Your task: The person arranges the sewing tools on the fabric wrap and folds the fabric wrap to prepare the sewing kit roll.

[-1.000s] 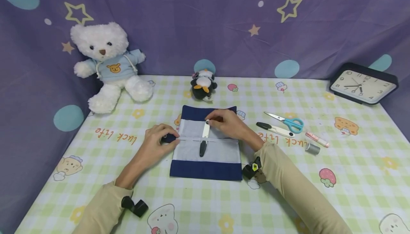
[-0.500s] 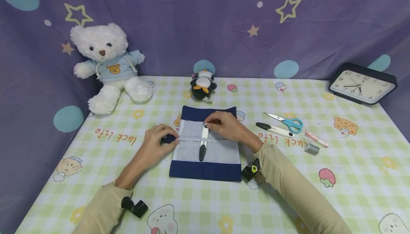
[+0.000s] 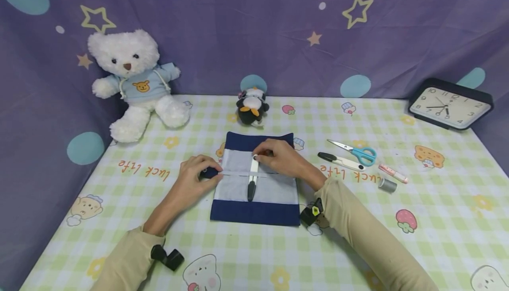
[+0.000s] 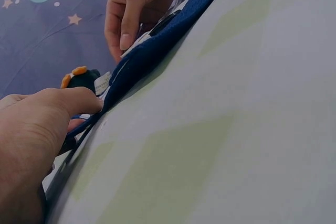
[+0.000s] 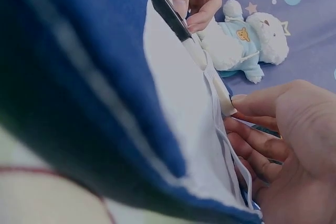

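A navy-bordered cloth roll (image 3: 274, 190) with a pale grey middle lies spread out, a thin elastic band (image 3: 235, 173) running across it. Under this band passes a slim white tool with a black cap (image 3: 252, 190), cap end toward me. The thumb and fingers of my right hand (image 3: 280, 155) pinch its white far end, also seen in the right wrist view as a white handle (image 5: 226, 98). At the roll's left edge, my left hand (image 3: 194, 177) pinches the cloth by the band's end, next to a navy tab (image 3: 208, 172).
To the right lie blue-handled scissors (image 3: 362, 154), a second black-capped white tool (image 3: 345, 162), a small pink-and-white stick (image 3: 393, 173) and a grey thread spool (image 3: 387, 185). A penguin toy (image 3: 252, 107), a white teddy bear (image 3: 131, 87) and a clock (image 3: 449, 105) stand along the back.
My right hand has drawn the white tool slightly toward me and to the left, so its black cap reaches closer to the near navy border. My left hand keeps its place.
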Demonstrator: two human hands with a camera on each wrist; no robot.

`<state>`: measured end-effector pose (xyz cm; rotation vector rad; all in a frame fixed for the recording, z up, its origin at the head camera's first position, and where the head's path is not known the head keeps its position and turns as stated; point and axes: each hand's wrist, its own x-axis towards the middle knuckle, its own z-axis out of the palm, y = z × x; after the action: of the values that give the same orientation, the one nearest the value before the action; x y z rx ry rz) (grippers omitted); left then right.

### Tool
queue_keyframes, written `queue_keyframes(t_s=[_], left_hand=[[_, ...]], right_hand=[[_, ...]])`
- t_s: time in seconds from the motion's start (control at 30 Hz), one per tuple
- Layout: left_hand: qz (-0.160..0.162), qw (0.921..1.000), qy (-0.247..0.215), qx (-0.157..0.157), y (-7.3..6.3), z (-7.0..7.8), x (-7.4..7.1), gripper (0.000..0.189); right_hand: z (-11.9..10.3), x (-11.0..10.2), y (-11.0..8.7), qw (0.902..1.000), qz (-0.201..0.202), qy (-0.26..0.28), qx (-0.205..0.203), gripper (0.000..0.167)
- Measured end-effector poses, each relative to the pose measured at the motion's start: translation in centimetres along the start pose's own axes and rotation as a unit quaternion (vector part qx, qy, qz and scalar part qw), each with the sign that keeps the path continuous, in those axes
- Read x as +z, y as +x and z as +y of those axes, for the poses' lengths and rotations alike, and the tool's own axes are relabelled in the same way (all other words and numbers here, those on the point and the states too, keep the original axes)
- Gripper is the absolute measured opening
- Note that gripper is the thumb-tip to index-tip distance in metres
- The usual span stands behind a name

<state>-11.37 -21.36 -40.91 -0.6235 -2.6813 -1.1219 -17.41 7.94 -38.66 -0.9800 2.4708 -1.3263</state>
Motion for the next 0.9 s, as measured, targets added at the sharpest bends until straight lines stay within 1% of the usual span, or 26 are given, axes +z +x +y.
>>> queue_keyframes(t_s=[0.27, 0.4, 0.5, 0.6, 0.8, 0.9], left_hand=[[0.0, 1.0, 0.003, 0.0, 0.0, 0.0, 0.0, 0.01], [-0.001, 0.9999, 0.01, -0.001, 0.0, 0.1, 0.0, 0.01], [-0.004, 0.9998, 0.022, 0.0, 0.0, 0.1, -0.1, 0.01], [-0.008, 0.9993, 0.035, 0.004, 0.1, 0.3, -0.2, 0.01], [-0.008, 0.9983, 0.056, 0.017, 0.2, 0.5, -0.2, 0.01], [-0.007, 0.998, 0.059, 0.022, 0.2, 0.5, -0.2, 0.01]], right_hand=[[-0.2, -0.1, -0.2, 1.0, 0.003, 0.0, 0.005, 0.02], [-0.3, -0.5, -0.5, 0.9998, 0.014, 0.007, 0.01, 0.02], [-0.4, -1.1, -1.0, 0.9992, 0.033, 0.012, 0.019, 0.019], [-0.2, -1.8, -1.8, 0.9979, 0.06, 0.007, 0.024, 0.019], [0.2, -3.6, -4.3, 0.9941, 0.103, -0.001, 0.035, 0.019], [0.7, -4.4, -5.5, 0.9909, 0.128, -0.011, 0.04, 0.017]])
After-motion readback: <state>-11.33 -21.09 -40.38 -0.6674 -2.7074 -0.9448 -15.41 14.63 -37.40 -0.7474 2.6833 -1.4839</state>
